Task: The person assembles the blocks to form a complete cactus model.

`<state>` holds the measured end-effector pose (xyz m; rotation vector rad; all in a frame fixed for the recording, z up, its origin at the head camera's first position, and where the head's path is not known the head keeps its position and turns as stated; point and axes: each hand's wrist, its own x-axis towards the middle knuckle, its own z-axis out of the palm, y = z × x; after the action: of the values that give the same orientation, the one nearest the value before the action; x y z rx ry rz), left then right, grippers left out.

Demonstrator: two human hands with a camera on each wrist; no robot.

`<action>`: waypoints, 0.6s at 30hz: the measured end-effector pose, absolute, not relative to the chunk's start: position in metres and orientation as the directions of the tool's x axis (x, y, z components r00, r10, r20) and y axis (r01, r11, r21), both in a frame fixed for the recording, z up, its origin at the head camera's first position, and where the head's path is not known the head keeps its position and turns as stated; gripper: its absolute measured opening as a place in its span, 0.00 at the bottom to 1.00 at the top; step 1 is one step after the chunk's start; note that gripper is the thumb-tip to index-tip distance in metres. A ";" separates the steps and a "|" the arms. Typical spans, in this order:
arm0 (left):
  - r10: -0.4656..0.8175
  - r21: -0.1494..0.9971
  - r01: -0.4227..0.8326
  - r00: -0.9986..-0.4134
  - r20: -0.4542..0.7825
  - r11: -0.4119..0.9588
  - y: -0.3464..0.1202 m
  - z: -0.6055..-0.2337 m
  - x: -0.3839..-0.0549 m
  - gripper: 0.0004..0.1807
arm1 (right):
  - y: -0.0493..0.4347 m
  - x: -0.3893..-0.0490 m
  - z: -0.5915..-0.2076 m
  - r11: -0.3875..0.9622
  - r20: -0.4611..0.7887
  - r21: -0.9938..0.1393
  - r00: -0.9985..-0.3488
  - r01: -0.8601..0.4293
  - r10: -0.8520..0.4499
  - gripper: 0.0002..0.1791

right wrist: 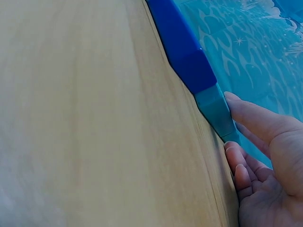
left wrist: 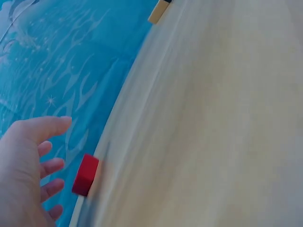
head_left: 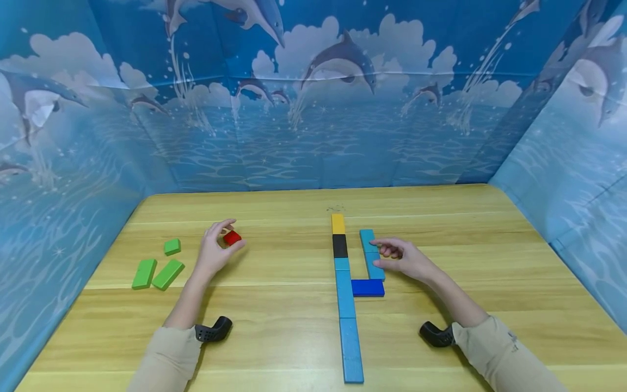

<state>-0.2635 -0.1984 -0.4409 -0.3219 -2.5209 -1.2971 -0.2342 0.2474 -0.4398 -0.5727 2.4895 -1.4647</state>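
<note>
A red block (head_left: 232, 238) lies between the spread thumb and fingers of my left hand (head_left: 215, 253). In the left wrist view a gap shows between the fingers and the red block (left wrist: 85, 175). On the right, two light-blue blocks (head_left: 368, 241) lie end to end. My right hand (head_left: 404, 258) is at their right side, its index finger and thumb extended to them and the other fingers bent. The right wrist view has the thumb tip against a light-blue block (right wrist: 215, 111); contact by the other fingertips is unclear. A dark-blue block (head_left: 368, 288) adjoins the near end.
Left of the dark-blue block runs a long row of light-blue blocks (head_left: 345, 294), with a black block (head_left: 339, 246) and a yellow block (head_left: 338, 223) at its far end. Three green blocks (head_left: 168, 274) lie at the left. A dolphin-print curtain (head_left: 318, 136) borders the wooden table (head_left: 274, 337).
</note>
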 end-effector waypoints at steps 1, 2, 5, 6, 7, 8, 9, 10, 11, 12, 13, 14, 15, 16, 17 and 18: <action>0.050 0.751 0.330 -0.928 0.370 0.571 -0.202 -0.442 -0.262 0.30 | 0.247 -0.234 -0.440 0.436 0.028 -0.870 -0.906 -0.230 -0.423 0.27; 0.037 0.748 0.334 -0.923 0.384 0.574 -0.205 -0.443 -0.260 0.30 | 0.247 -0.234 -0.440 0.436 0.027 -0.870 -0.905 -0.230 -0.424 0.27; 0.011 0.731 0.329 -0.915 0.404 0.598 -0.210 -0.447 -0.256 0.29 | 0.247 -0.234 -0.440 0.440 0.026 -0.868 -0.908 -0.228 -0.419 0.27; 0.003 0.726 0.320 -0.916 0.401 0.609 -0.211 -0.448 -0.255 0.29 | 0.247 -0.234 -0.440 0.441 0.025 -0.868 -0.908 -0.228 -0.419 0.27; -0.007 0.724 0.303 -0.920 0.391 0.619 -0.212 -0.450 -0.253 0.29 | 0.248 -0.234 -0.440 0.442 0.024 -0.868 -0.908 -0.226 -0.418 0.27; -0.016 0.721 0.284 -0.926 0.378 0.632 -0.214 -0.452 -0.253 0.28 | 0.248 -0.234 -0.440 0.441 0.023 -0.869 -0.908 -0.225 -0.418 0.27; -0.025 0.716 0.262 -0.931 0.364 0.646 -0.214 -0.453 -0.253 0.28 | 0.248 -0.234 -0.441 0.442 0.023 -0.868 -0.908 -0.226 -0.418 0.27; -0.036 0.714 0.240 -0.937 0.348 0.657 -0.215 -0.454 -0.252 0.28 | 0.247 -0.234 -0.441 0.442 0.024 -0.868 -0.908 -0.226 -0.418 0.27; -0.047 0.712 0.223 -0.940 0.338 0.666 -0.215 -0.455 -0.252 0.28 | 0.247 -0.234 -0.441 0.439 0.025 -0.869 -0.908 -0.226 -0.418 0.27; -0.055 0.710 0.207 -0.943 0.327 0.673 -0.215 -0.456 -0.252 0.27 | 0.247 -0.234 -0.441 0.440 0.026 -0.869 -0.908 -0.227 -0.419 0.27; -0.062 0.704 0.193 -0.945 0.320 0.684 -0.215 -0.456 -0.252 0.27 | 0.247 -0.234 -0.441 0.439 0.027 -0.869 -0.908 -0.228 -0.419 0.27; -0.068 0.700 0.185 -0.946 0.317 0.690 -0.214 -0.456 -0.252 0.27 | 0.247 -0.234 -0.441 0.440 0.028 -0.868 -0.908 -0.229 -0.419 0.27; -0.074 0.694 0.177 -0.946 0.316 0.697 -0.214 -0.456 -0.252 0.27 | 0.247 -0.234 -0.441 0.438 0.030 -0.869 -0.908 -0.230 -0.419 0.27; -0.078 0.689 0.172 -0.945 0.317 0.704 -0.213 -0.455 -0.252 0.26 | 0.247 -0.234 -0.441 0.437 0.029 -0.869 -0.908 -0.229 -0.418 0.27; -0.081 0.684 0.170 -0.945 0.318 0.710 -0.213 -0.455 -0.252 0.25 | 0.247 -0.234 -0.441 0.438 0.029 -0.869 -0.908 -0.229 -0.417 0.27; -0.081 0.677 0.168 -0.944 0.320 0.717 -0.213 -0.455 -0.252 0.25 | 0.247 -0.234 -0.440 0.440 0.028 -0.869 -0.909 -0.228 -0.416 0.27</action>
<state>-0.2516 -0.2128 -0.4551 -0.0681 -2.5962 -1.0701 -0.2338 0.2471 -0.4405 -0.5668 2.4992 -1.4632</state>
